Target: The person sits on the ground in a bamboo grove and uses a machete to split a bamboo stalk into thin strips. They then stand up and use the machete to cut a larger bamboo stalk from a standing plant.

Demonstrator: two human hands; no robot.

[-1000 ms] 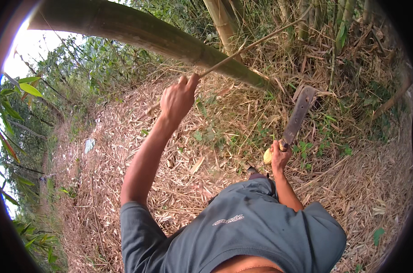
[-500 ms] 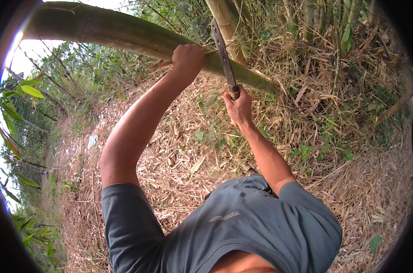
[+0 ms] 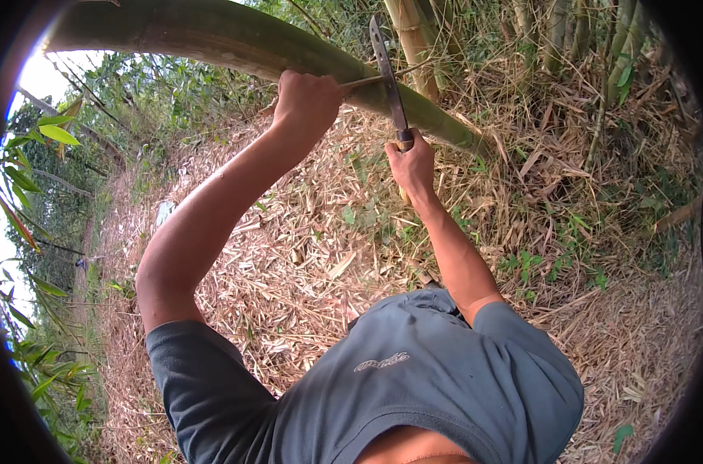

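Observation:
My left hand (image 3: 308, 99) is closed round a thin bamboo side branch (image 3: 362, 82) in front of a thick green bamboo stem (image 3: 212, 37). The branch's other end pokes out to the left of my fist. In my right hand (image 3: 414, 166) is the handle of a long machete (image 3: 389, 73), its dark blade pointing up and slightly left. The blade crosses in front of the stem and meets the branch to the right of my left hand; whether it has cut in, I cannot make out.
The thick stem slopes from the upper left down into dry litter at the right. More upright bamboo stems (image 3: 556, 35) stand at the upper right. Dry leaf litter (image 3: 289, 309) covers the ground, with small green plants (image 3: 533, 267) at the right. Leafy twigs (image 3: 57, 133) hang at the left edge.
My left hand has shifted left along the stem, and more of the thin branch now shows between it and the machete. The view has moved a little; the machete stays in my right hand.

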